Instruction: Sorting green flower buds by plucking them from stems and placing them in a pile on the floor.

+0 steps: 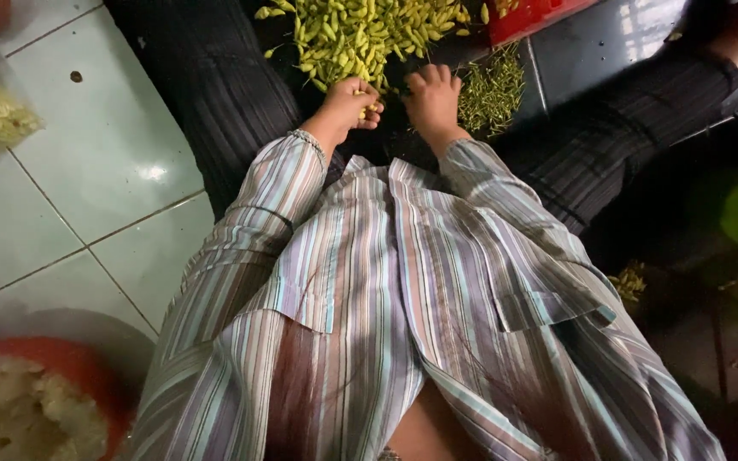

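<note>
fingers of the left hand are curled shut on a yellow-green pod at the near edge of the pod pile, while the right hand is bent beside it, its hold hidden; stripping seems in hand, and a firm pinch is called for.

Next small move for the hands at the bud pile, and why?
Probably pinch the stem off the yellow-green bud held in the left hand. The right hand rests beside it with fingers curled, apparently empty, a heap of thin green stems lies just to its right, and the pile of whole yellow-green buds sits just ahead.
</note>
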